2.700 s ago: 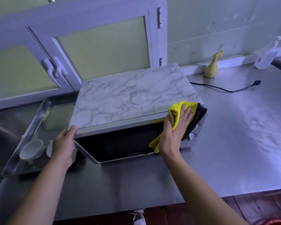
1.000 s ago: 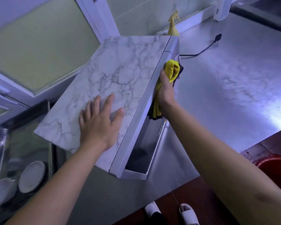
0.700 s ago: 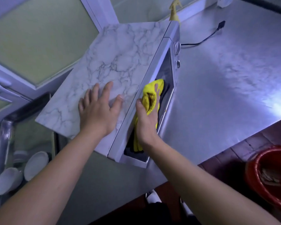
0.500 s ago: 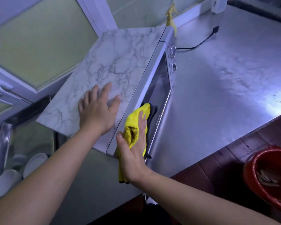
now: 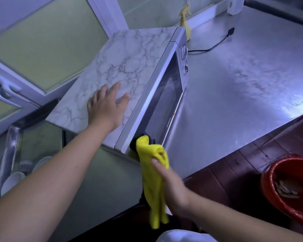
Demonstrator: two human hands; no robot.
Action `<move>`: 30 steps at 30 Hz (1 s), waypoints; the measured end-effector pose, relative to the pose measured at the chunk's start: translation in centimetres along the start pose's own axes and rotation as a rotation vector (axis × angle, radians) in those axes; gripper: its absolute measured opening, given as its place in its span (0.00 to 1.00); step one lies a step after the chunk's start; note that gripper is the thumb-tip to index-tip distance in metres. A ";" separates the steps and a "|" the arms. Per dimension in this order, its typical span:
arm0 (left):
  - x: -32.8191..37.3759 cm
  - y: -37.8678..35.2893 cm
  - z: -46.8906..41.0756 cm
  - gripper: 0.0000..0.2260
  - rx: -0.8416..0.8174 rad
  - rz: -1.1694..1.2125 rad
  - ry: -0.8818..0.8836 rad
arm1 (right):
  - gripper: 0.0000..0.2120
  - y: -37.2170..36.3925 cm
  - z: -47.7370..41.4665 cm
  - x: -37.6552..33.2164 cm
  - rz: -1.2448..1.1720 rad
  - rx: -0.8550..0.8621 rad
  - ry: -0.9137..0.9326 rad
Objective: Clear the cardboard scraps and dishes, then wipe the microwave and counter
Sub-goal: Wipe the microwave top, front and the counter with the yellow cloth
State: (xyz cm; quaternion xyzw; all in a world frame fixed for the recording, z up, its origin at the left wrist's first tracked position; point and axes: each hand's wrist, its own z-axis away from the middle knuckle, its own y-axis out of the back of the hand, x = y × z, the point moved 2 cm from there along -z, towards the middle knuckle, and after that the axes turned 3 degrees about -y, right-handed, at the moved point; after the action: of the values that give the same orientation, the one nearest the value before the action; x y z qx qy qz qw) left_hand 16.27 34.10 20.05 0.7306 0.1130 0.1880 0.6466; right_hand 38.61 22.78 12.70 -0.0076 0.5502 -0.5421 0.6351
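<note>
Microwave (image 5: pixel 163 102) runs diagonally through the middle of the frame on the steel surface (image 5: pixel 243 88), marbled top toward the upper left, dark door facing right. Yellow cloth (image 5: pixel 152 172) has travelled down the door from the dial end to the lower corner over the last second. Now only its upper fold touches that corner, and the rest hangs below the surface edge. Right grip (image 5: pixel 171 186), at lower centre, is curled around the cloth with the thumb across it. Left grip (image 5: pixel 107 105) lies flat and spread on the marbled top, holding nothing, as it did a moment ago. The door pass looks finished, so the sides or the surface probably come next.

At upper right a yellow spray bottle (image 5: pixel 184 16) and a loose black cable (image 5: pixel 231 30) would need lifting for a full wipe. A red bucket (image 5: pixel 268 189) at lower right holds cardboard scraps (image 5: pixel 285 189). Dishes (image 5: pixel 12 180) sit in the metal tray (image 5: pixel 10 147) at lower left.
</note>
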 end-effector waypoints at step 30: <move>-0.1 -0.1 -0.3 0.32 0.020 -0.008 0.000 | 0.32 7.8 -21.4 -20.0 0.343 0.430 0.631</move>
State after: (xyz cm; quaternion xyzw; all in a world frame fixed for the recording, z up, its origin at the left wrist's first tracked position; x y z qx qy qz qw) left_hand 16.04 34.30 19.92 0.7365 0.1177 0.1842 0.6401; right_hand 32.61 52.46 13.35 0.3835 0.5853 -0.5066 0.5037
